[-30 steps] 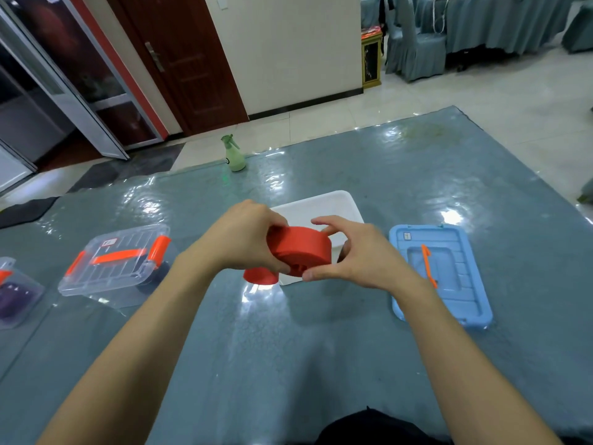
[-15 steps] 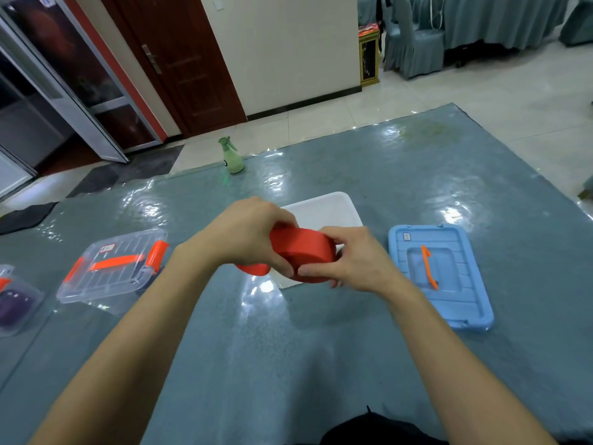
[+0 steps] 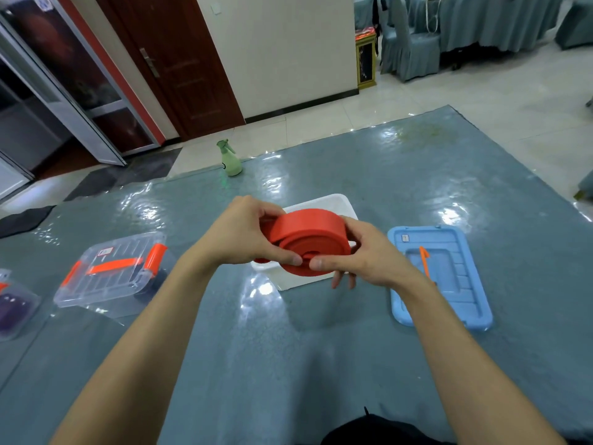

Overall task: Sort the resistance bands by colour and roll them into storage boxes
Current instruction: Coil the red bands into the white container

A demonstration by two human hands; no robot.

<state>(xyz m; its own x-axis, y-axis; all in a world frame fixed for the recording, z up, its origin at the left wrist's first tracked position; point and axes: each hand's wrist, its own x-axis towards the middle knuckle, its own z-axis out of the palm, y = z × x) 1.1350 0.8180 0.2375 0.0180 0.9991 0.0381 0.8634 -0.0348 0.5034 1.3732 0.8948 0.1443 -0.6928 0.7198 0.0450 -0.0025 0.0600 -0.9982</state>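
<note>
Table (image 3: 288, 348): glossy grey-blue cover, everything sits on it. Blue lid (image 3: 449, 284) lies flat on the right. Closed clear box (image 3: 112, 274) with orange latches is on the left, and a box with something purple (image 3: 12, 303) sits at the far-left edge. Open white box (image 3: 324, 203) is dead centre, directly under the hands.

Red band (image 3: 308, 239) is off the table, held above the white box and mostly coiled into a fat disc. A short tail runs out left, under the palm.

Left hand (image 3: 237, 232) wraps the coil's left side, thumb on the near face. Right hand (image 3: 369, 255) clamps the right side, thumb on the same face beside the core. Both are grasping the band, nothing released.

Step, as I read it: finish the roll, then drop it in. To do it well:
- hold tension on the tail so the wraps don't slacken
- pin the core with the thumbs, since rubber will likely spring open
- line up the edges flush, or the coil cones out
- lower it straight down and let go only once the walls can hold it
</note>
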